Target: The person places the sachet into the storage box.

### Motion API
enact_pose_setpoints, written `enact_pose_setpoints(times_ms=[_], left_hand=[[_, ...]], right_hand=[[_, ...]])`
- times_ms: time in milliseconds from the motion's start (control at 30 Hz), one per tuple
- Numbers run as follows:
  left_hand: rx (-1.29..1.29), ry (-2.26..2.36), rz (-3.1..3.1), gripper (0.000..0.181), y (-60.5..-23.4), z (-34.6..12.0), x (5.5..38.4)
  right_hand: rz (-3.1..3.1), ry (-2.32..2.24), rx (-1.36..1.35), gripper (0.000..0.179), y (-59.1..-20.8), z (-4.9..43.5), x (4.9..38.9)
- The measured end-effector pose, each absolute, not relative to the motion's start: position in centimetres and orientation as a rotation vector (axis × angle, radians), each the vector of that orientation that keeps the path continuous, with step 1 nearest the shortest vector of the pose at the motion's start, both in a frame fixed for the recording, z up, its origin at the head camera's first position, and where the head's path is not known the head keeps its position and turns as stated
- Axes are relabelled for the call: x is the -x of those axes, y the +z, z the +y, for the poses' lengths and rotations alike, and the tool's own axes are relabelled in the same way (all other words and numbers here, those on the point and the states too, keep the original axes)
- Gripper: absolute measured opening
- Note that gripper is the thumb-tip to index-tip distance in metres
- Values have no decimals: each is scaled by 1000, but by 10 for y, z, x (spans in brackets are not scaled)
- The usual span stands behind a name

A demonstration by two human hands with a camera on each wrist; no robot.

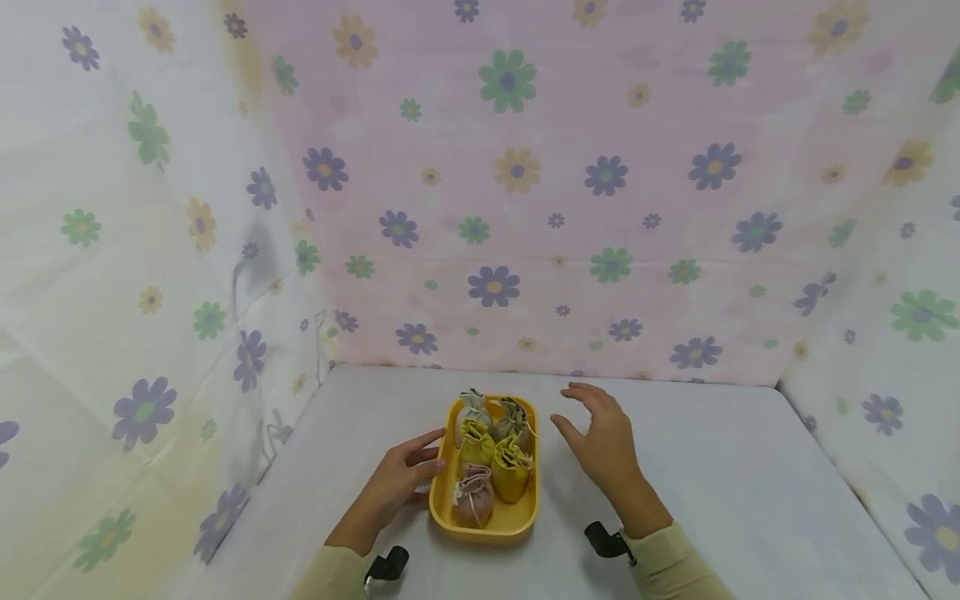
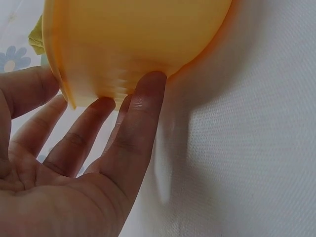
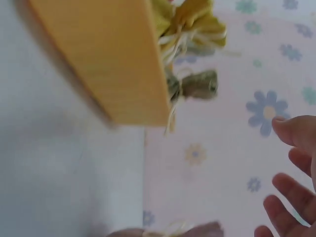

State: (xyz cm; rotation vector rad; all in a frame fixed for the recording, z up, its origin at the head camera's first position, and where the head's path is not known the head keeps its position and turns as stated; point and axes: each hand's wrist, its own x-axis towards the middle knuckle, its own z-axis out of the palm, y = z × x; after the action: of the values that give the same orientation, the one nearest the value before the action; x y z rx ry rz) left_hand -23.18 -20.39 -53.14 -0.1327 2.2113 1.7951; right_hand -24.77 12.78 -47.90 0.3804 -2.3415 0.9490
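Note:
A yellow plastic tray [image 1: 500,533] stands on the table with several drawstring cloth pouches in it. A pale pouch [image 1: 472,408] and an olive-brown one [image 1: 513,417] sit at the back. Two are yellow, one near the middle [image 1: 477,446] and one at the right [image 1: 512,475]; a dusty-pink pouch [image 1: 473,500] sits in front. My left hand [image 1: 396,479] touches the tray's left side, fingertips against its outer wall [image 2: 133,34]. To the right of the tray, my right hand [image 1: 607,442] hovers with thumb and fingers spread, holding nothing. A mauve pouch [image 3: 197,230] shows partly at the right wrist view's lower edge.
The white table [image 1: 720,483] meets a flower-printed cloth wall [image 1: 555,242] at the back, with similar cloth walls left and right. Black wrist mounts [image 1: 606,540] stick out from both sleeves. A thin cord hangs along the left wall.

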Motion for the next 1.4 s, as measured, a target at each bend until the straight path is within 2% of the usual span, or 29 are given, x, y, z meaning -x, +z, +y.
enact_pose_setpoints(times_ms=[300,500,867,1233,1400], left_hand=[[127,1804,2207,58,-530,-202,231],[142,1800,2214,59,-530,-203,229],[147,1800,2214,59,-529,-202,228],[163,1804,2213,59,-529,-202,228],[153,1807,2213,59,-530,-205,227]], right_hand=[[-2425,1108,-114,74,-501,161,263],[-2561,1217,48,80,-513,168,264],[-2574,1181,160,57,-525,174,268],[-2562,1125,183,29,-521,176,265],[-2530,1120,160,25,-516,176,262]])
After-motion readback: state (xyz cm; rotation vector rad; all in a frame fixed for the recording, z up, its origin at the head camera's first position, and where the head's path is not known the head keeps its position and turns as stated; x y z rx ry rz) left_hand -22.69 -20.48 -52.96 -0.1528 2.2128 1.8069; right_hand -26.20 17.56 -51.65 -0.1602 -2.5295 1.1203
